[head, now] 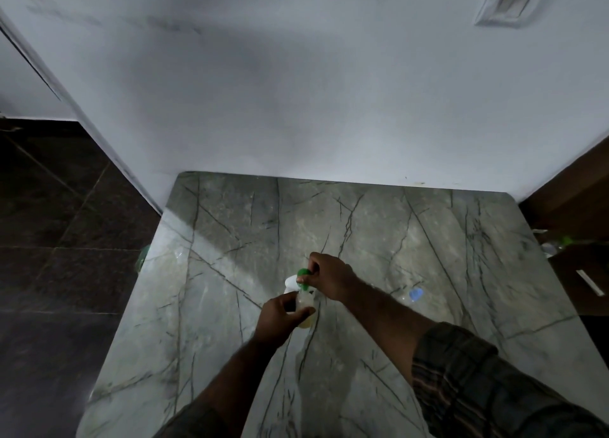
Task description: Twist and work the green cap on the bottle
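small clear bottle (304, 309) sits at centre frame, slightly below the middle, between both hands over the marble tabletop (428, 239). i can't tell whether its base touches the tabletop or is lifted just off it. long axis is roughly upright, tilted a little toward the top of the frame, with the green cap (302, 277) at the upper end. pale yellowish liquid shows in the lower part.

left hand (280, 315) comes in from the lower left and is wrapped around the bottle body, fingers curled on it, thumb across the front. it is the nearer hand to the body of the bottle.

right hand (329, 277) comes in from the lower right, sits just above and right of the left, fingers closed in a pinch on the green cap. so both hands are gripping: left on the body, right on the cap, stacked along the bottle's axis.

a white rounded object (291, 281) lies just behind the cap to the left; too blurred to name. a small blue cap-like piece (416, 294) lies on the tabletop to the right, well apart from the hands. plaid sleeve (478, 388) on the right arm at lower right.
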